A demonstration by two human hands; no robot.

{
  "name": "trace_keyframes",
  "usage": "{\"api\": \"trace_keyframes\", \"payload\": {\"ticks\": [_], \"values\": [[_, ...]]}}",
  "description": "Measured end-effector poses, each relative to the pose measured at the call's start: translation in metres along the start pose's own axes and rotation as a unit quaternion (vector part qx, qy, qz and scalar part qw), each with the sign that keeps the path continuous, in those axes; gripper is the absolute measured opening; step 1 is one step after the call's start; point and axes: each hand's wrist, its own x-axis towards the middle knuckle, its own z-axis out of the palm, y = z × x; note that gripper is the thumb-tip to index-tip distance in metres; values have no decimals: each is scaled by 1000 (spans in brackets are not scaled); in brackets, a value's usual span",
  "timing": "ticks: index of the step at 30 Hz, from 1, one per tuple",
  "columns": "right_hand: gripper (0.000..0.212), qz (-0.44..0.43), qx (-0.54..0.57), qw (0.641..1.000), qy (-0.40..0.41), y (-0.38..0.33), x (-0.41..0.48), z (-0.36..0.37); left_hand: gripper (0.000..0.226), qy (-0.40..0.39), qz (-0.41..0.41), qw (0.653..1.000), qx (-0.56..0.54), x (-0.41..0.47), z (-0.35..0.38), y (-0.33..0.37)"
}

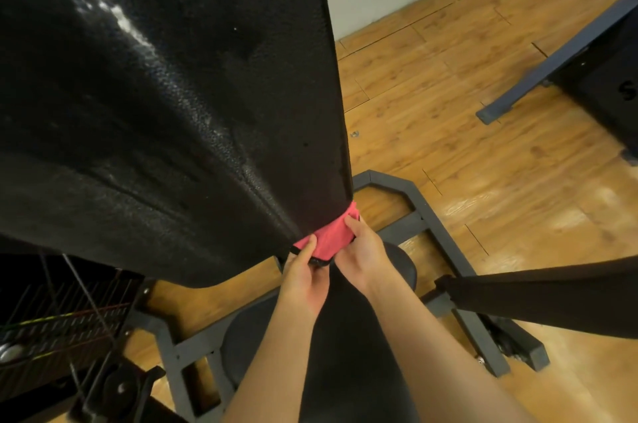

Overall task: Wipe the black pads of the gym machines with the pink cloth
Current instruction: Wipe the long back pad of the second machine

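The left hand [303, 275] pinches the lower edge of the pink cloth [322, 237], thumb laid on top and fingers curled beneath it. The right hand [362, 255] grips the same cloth just beside it, thumb pressed on the upper face and fingers wrapped round the far side. The cloth sits at the narrow lower end of the big black pad [155, 94], bunched against it and touching it — the pad fills the upper left of the head view, its grained skin showing pale glossy streaks. Below the hands lies a grey metal frame [397, 186] on the wooden floor [483, 118]. A second black pad [552, 298] reaches in from the right.
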Motion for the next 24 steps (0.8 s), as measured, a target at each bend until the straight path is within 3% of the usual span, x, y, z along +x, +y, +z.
{"api": "trace_keyframes", "payload": {"ticks": [5,9,19,24], "values": [[37,22,19,999,15,21,1,4,55,18,-3,1000,20,-6,-18,8],[42,52,36,997,38,36,2,5,59,35,-7,999,18,-9,-32,17],[37,106,37,991,68,66,-9,24,37,70,-19,997,14,-30,-57,42],[32,117,32,990,72,90,-10,36,46,71,23,997,1,-35,-81,55]]}}
